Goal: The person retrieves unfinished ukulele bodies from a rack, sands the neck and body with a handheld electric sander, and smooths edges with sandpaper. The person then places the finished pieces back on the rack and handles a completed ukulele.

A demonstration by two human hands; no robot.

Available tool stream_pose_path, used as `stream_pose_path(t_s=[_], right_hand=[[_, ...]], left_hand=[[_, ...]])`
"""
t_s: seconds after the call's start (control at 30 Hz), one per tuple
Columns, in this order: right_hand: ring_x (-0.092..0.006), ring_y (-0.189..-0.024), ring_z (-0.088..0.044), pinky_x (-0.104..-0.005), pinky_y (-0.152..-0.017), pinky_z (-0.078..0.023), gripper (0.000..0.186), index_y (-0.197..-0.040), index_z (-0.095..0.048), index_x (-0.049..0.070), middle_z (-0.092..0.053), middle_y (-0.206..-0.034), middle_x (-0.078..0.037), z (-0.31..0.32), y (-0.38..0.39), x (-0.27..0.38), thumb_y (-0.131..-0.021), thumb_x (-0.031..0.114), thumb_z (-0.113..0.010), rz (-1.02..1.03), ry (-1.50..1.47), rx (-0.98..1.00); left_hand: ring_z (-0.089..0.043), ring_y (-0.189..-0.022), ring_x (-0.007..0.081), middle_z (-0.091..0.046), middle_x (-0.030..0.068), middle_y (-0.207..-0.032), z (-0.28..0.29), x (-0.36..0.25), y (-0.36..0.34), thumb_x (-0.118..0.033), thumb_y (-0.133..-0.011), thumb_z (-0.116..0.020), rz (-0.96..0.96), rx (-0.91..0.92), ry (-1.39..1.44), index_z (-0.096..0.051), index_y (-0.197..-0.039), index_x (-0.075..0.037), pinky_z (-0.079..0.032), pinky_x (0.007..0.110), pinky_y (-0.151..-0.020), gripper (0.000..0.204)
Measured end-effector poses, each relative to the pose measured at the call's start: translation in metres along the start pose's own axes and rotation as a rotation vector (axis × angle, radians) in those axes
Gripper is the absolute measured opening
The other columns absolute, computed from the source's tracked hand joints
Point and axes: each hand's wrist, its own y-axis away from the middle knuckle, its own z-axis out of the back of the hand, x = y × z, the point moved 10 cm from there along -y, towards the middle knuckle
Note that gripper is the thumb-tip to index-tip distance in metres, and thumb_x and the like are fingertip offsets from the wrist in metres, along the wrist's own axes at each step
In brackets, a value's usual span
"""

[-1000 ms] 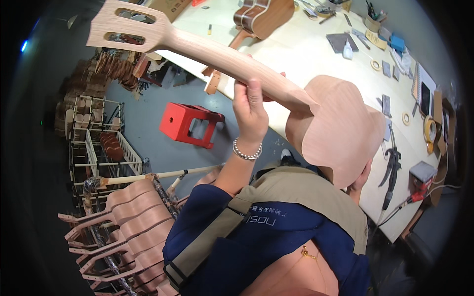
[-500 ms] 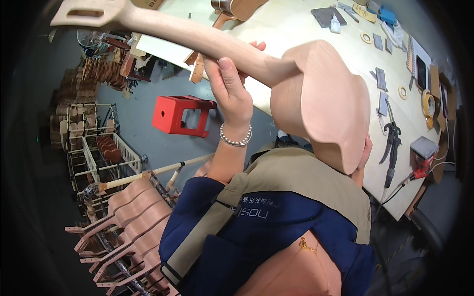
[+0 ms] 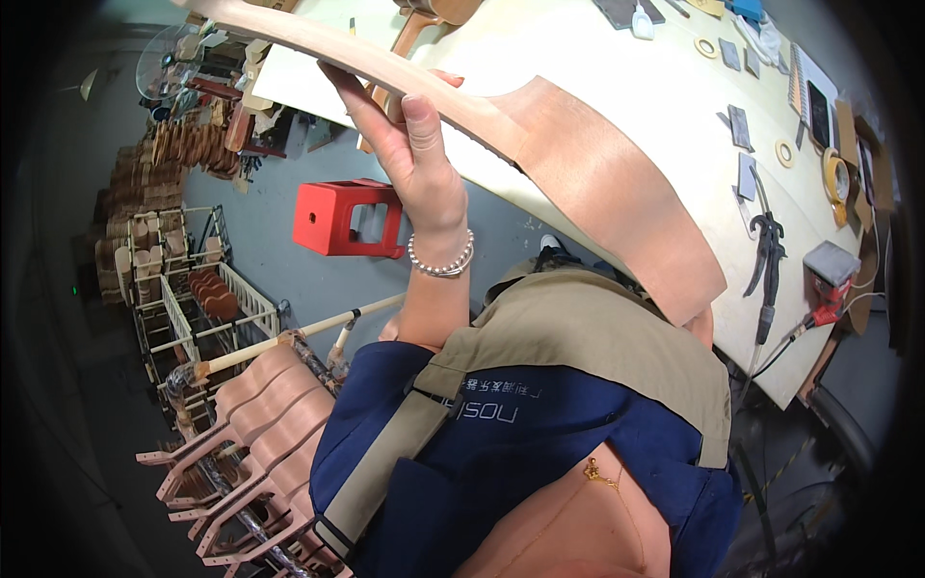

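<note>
An unfinished ukulele [image 3: 602,183] of pale bare wood is held up before me, its curved side toward me and its neck slanting to the upper left. My left hand [image 3: 424,164] cradles the neck, thumb on the near side and fingertips showing beyond it. At the tail end of the body, my right hand [image 3: 701,328] holds on; only a small part of it shows behind the wood. The end of the headstock runs out of the picture at the top.
A white workbench [image 3: 665,116] carries tape rolls [image 3: 835,178], sanding pads [image 3: 738,127], a black air blow gun [image 3: 766,260] and a red-and-grey sander [image 3: 829,279]. A red stool [image 3: 337,220] stands on the floor. At lower left, a rack [image 3: 246,358] holds several raw instrument bodies.
The ukulele has rolled from showing its broad flat face to showing its side edge. Its neck and my left hand have shifted slightly left and, at the headstock, upward.
</note>
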Motion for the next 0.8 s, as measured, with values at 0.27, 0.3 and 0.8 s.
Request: stream_pose_path(t_s=[0.27, 0.3, 0.8], right_hand=[[-0.0247, -0.087, -0.06, -0.0354, -0.076, -0.047, 0.065, -0.125, -0.043, 0.004, -0.057, -0.112, -0.013, -0.02, -0.042, 0.022, -0.089, 0.055, -0.026, 0.157, 0.015, 0.084], [-0.0246, -0.087, -0.06, -0.0354, -0.075, -0.047, 0.065, -0.125, -0.043, 0.004, -0.057, -0.112, -0.013, -0.02, -0.043, 0.024, -0.089, 0.055, -0.026, 0.165, 0.019, 0.084], [-0.0242, -0.082, -0.06, -0.0346, -0.072, -0.047, 0.067, -0.125, -0.044, 0.005, -0.057, -0.11, -0.013, -0.022, -0.054, 0.01, -0.088, 0.058, -0.025, 0.159, 0.128, 0.115]], left_hand=[[-0.054, -0.09, 0.0197, -0.049, 0.0158, -0.111, -0.005, -0.009, 0.006, -0.034, -0.093, -0.039, -0.074, 0.014, 0.163, 0.01, -0.141, -0.015, -0.046, 0.029, -0.074, 0.072], [-0.055, -0.09, 0.0198, -0.05, 0.0165, -0.111, -0.007, -0.01, 0.006, -0.034, -0.093, -0.039, -0.087, 0.026, 0.163, 0.01, -0.141, -0.015, -0.047, 0.029, -0.073, 0.071], [-0.053, -0.074, 0.0235, -0.05, 0.0186, -0.09, -0.013, -0.011, 0.011, -0.033, -0.092, -0.042, -0.092, 0.073, 0.135, 0.002, -0.14, -0.015, -0.047, 0.037, -0.067, 0.068]])
